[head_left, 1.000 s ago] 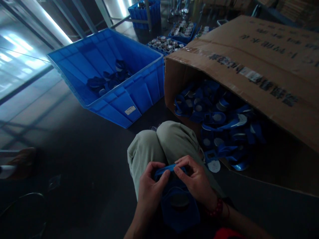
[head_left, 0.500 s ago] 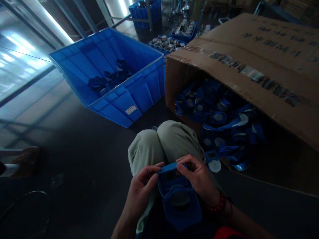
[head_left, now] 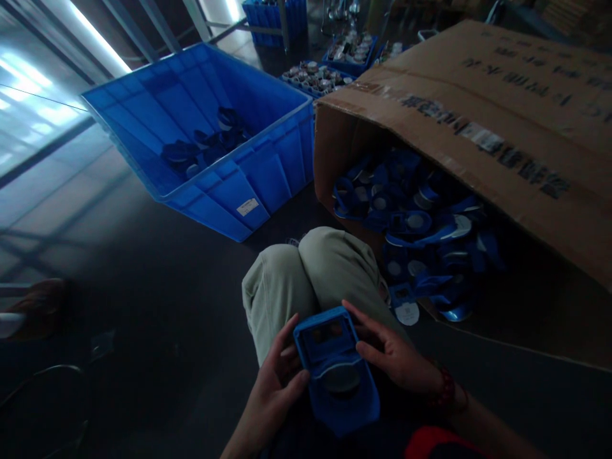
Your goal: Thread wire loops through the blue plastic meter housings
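Note:
Over my lap I see a blue plastic housing with a rectangular window at its far end and a round grey disc in the middle. My left hand grips its left edge, thumb on the near side and fingers at the far corner. On the opposite edge, my right hand holds it between thumb and fingers; a red bead bracelet is on that wrist. The housing lies tilted, its open face toward me. Similar blue parts with pale discs spill from the cardboard box at the right.
A large blue crate ahead on the left holds several dark blue parts. The big cardboard box lies on its side at the right. Behind are trays of small metal parts. Another person's shoe is at far left.
The housing has turned so its windowed face shows more fully. My hands have slid from its far edge to its two sides. The view has shifted slightly.

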Action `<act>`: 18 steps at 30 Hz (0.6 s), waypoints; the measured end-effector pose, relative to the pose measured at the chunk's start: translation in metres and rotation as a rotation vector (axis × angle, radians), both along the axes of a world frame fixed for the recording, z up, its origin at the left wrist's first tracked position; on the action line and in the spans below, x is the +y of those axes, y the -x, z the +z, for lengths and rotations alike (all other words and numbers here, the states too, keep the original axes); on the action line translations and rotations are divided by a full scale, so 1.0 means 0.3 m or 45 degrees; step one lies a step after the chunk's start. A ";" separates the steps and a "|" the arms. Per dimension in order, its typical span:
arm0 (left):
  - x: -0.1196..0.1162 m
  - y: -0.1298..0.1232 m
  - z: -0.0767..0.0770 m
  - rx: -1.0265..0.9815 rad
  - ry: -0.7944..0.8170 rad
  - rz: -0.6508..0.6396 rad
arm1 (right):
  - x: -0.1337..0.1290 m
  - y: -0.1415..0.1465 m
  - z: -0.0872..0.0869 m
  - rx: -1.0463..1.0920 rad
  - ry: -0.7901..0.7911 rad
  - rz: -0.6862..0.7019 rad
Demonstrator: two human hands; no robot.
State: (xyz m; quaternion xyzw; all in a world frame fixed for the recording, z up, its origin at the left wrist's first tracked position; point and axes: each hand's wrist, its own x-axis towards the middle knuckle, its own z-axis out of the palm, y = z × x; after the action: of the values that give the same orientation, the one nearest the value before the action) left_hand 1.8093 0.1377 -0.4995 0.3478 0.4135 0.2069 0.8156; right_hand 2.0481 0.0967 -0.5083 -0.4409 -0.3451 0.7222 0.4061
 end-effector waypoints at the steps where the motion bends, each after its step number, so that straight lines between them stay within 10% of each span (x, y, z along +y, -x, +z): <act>1: 0.000 -0.003 0.005 0.021 -0.019 -0.005 | -0.003 0.000 -0.001 0.019 0.011 0.002; 7: -0.008 -0.047 0.022 0.440 -0.284 0.113 | -0.006 0.012 0.002 0.079 0.001 -0.032; 18: -0.036 -0.100 0.016 0.297 -0.164 0.143 | -0.034 0.056 0.000 -0.283 -0.082 -0.119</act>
State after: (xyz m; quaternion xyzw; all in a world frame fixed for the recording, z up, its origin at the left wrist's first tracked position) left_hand 1.8393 0.1268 -0.4948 0.3973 0.5101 0.2363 0.7253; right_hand 2.0314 0.0865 -0.5082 -0.5207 -0.3900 0.6378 0.4125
